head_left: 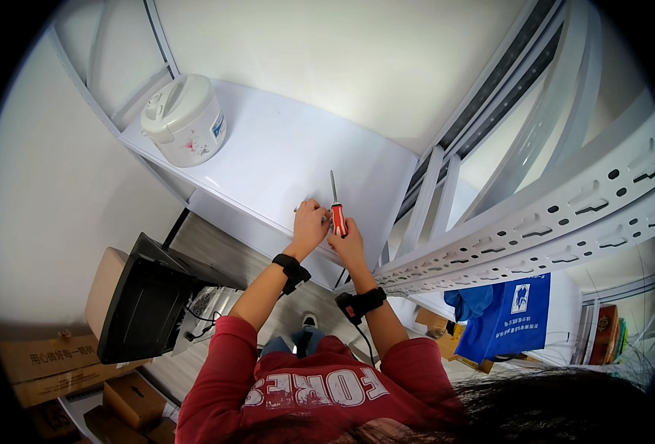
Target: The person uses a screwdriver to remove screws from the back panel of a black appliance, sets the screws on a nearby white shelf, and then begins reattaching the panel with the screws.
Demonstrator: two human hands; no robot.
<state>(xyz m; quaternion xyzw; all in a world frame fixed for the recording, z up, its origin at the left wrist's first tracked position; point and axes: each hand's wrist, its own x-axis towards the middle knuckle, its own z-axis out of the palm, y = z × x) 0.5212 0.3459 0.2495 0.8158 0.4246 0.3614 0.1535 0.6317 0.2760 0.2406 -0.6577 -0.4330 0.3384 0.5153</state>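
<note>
Right hand grips the red-handled screwdriver above the white shelf; the left hand bends close beside it — what it pinches, if anything, is hidden. Picking up looks done, the tip yet to meet anything visible — both forearms converge forward, and a rice cooker stands farther left.

We log one screwdriver: red handle with pale and dark patches, slim grey metal shaft. We find it gripped in the right hand, over the white shelf, handle toward the body, bare shaft pointing away, slightly leftward. Tip shape too small for us to read.
</note>
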